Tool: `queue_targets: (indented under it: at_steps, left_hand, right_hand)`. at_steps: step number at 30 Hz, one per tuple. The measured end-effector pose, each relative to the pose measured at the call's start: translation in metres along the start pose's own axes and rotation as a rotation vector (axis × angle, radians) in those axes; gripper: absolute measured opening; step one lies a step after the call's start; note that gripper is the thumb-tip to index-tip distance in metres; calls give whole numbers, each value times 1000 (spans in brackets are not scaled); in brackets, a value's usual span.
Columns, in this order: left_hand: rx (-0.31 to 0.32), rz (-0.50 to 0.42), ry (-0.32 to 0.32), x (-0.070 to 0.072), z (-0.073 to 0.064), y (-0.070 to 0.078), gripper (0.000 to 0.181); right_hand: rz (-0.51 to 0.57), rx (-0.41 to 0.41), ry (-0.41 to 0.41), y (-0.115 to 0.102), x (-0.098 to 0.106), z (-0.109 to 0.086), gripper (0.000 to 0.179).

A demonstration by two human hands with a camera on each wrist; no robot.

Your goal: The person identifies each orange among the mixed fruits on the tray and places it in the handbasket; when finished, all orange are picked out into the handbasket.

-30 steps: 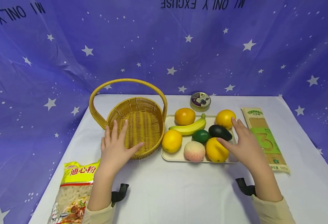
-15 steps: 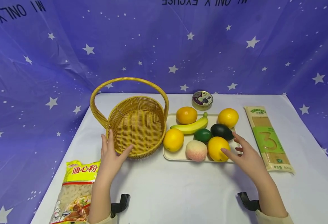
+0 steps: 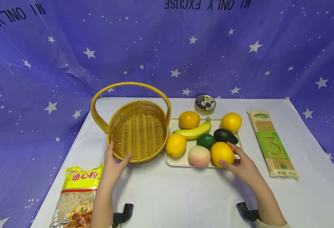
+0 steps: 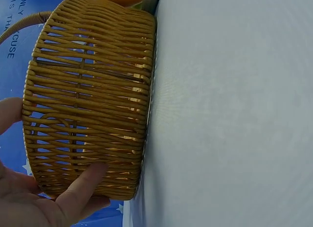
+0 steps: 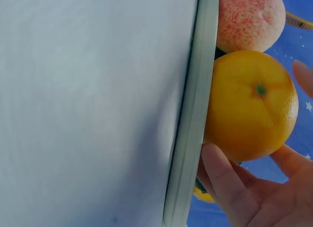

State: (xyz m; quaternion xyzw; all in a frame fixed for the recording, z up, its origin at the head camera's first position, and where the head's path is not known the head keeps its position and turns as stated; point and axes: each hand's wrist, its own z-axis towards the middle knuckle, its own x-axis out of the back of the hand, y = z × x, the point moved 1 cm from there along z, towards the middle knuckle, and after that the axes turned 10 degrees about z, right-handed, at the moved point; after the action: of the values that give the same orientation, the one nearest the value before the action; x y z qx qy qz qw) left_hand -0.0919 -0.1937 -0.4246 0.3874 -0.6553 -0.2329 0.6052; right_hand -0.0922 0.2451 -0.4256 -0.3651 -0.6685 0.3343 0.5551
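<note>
Right now, in the head view, the left hand (image 3: 114, 167) touches the near left side of the wicker basket (image 3: 141, 136), its thumb and fingers spread well apart. The right hand (image 3: 242, 167) curves its fingers around the orange (image 3: 221, 153), which sits at the near right of the tray (image 3: 179, 162), beside the peach (image 3: 199, 156). Behind them on the tray lie a small green fruit (image 3: 205, 140), a dark avocado (image 3: 225, 135) and a banana (image 3: 195, 131). A round tin (image 3: 205, 104) stands beyond the tray, and a noodle pack (image 3: 272, 144) lies to its right. In the left wrist view, the thumb is at the basket's rim and the fingers are against its woven outer wall. In the right wrist view, fingers curl along the orange's side; whether the thumb touches it, I cannot tell.
</note>
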Motion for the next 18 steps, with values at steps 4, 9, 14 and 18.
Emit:
queue_targets:
  at_steps: [4,9,14,18]
  left_hand:
    - [8,-28,8,-1,-1,-1,100]
    - [6,-49,14,-1,-2,0,100]
    - [10,-52,18,-1,-2,0,100]
    - [17,-56,21,-1,-2,0,101]
  right_hand:
    - [-3,3,13,1,-1,1,85]
    - [16,-10,25,4,-2,1,84]
    - [47,-8,40,5,-1,3,81]
    - [63,-18,36,5,-1,3,81]
